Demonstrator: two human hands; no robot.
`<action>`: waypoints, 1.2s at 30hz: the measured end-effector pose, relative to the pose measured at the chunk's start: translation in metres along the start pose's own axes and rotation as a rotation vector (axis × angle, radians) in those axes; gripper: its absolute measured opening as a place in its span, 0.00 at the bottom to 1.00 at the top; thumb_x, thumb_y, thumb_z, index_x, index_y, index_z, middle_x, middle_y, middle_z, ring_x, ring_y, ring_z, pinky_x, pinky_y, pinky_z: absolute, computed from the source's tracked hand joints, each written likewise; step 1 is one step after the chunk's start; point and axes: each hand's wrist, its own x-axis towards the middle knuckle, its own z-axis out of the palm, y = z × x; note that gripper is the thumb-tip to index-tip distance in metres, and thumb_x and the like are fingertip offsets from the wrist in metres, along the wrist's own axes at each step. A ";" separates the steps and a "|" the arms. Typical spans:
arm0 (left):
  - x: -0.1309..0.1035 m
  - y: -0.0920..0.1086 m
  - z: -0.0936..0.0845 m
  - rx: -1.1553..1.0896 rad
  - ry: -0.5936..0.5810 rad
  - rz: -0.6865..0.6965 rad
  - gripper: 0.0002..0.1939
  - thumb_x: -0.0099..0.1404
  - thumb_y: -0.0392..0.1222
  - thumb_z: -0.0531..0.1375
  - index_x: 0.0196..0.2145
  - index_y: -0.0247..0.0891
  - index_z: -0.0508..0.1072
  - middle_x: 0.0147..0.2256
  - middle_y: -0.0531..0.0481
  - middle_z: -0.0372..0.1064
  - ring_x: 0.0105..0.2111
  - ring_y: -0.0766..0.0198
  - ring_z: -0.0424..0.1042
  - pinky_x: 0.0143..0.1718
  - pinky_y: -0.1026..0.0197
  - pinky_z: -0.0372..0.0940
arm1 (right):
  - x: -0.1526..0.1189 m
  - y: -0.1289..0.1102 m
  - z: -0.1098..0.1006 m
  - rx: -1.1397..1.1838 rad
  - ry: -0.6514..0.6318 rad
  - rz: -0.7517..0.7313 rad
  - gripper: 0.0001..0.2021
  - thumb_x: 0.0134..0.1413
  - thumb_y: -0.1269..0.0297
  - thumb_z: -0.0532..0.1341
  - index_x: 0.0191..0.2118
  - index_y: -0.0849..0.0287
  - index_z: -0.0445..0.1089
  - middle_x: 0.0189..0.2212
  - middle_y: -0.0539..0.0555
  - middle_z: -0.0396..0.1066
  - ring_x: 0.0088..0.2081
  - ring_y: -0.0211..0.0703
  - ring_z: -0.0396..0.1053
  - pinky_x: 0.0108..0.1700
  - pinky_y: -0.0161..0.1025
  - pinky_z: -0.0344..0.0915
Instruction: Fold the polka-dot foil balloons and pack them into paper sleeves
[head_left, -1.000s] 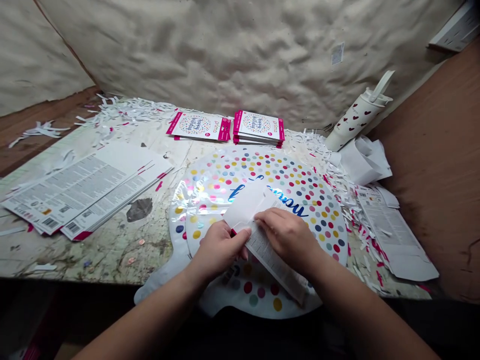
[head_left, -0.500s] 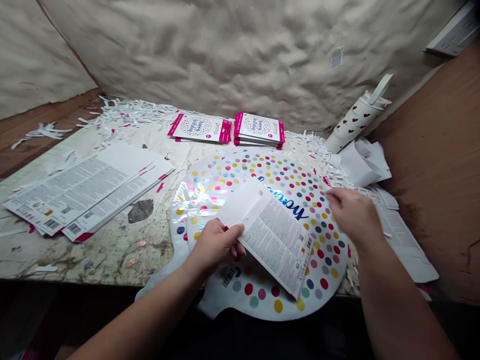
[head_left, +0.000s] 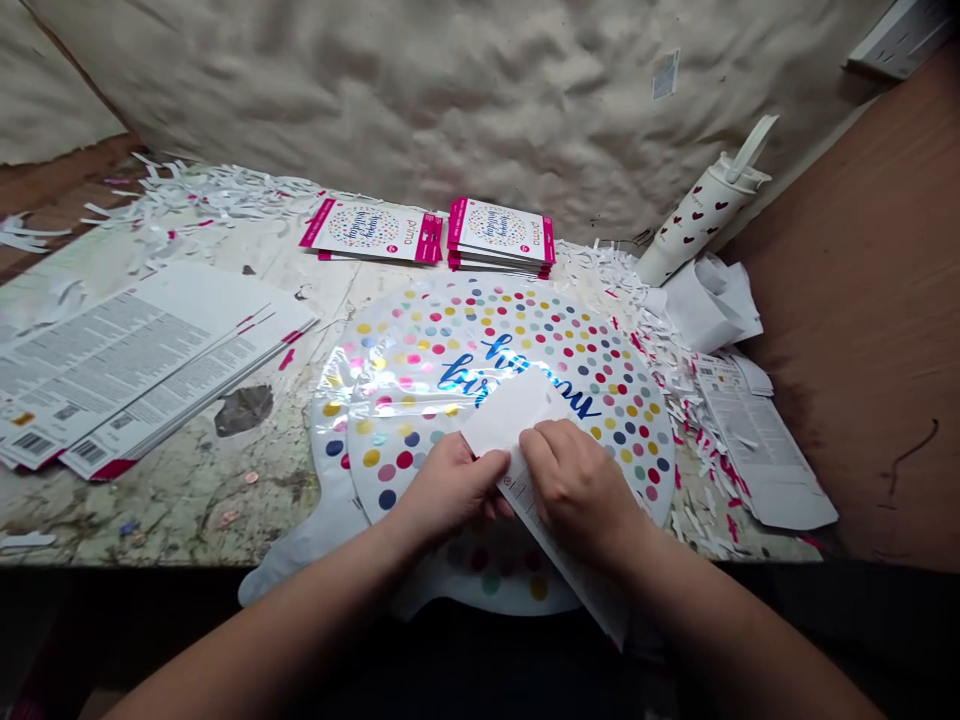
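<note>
The right hand [head_left: 576,490] has swung back in from the right edge of the dotted foil balloons [head_left: 626,400] in the last 0.5 s and now meets the card sleeve [head_left: 511,410].

On the worn table [head_left: 184,505], the balloons cover the near middle, 2 packet stacks [head_left: 501,230] behind them. The left hand [head_left: 457,485] grips the sleeve aslant above the balloons, thumb on top; the right fingers curl against it, whether pinching anything I cannot tell.

The step looks like peeling or sealing at the sleeve's white end; next probably calls for a steady left grip.
</note>
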 end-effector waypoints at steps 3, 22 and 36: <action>0.000 -0.003 -0.007 -0.021 0.022 -0.009 0.10 0.55 0.40 0.55 0.21 0.33 0.69 0.14 0.52 0.67 0.13 0.67 0.66 0.16 0.68 0.60 | -0.006 0.051 0.001 -0.081 0.050 0.230 0.10 0.51 0.77 0.48 0.31 0.65 0.66 0.26 0.60 0.65 0.28 0.48 0.63 0.29 0.43 0.62; -0.009 -0.023 -0.086 1.309 0.064 1.088 0.17 0.63 0.33 0.52 0.49 0.43 0.69 0.50 0.46 0.68 0.52 0.54 0.64 0.56 0.48 0.55 | -0.022 0.020 0.028 0.389 0.223 -0.219 0.16 0.57 0.73 0.51 0.50 0.61 0.66 0.47 0.61 0.70 0.50 0.49 0.66 0.49 0.50 0.67; 0.017 -0.007 -0.048 1.374 0.154 0.526 0.11 0.62 0.49 0.55 0.31 0.38 0.67 0.30 0.47 0.66 0.34 0.56 0.66 0.35 0.57 0.61 | -0.016 -0.001 0.018 0.469 -0.226 0.376 0.04 0.54 0.70 0.56 0.35 0.58 0.67 0.30 0.53 0.69 0.33 0.42 0.68 0.34 0.40 0.68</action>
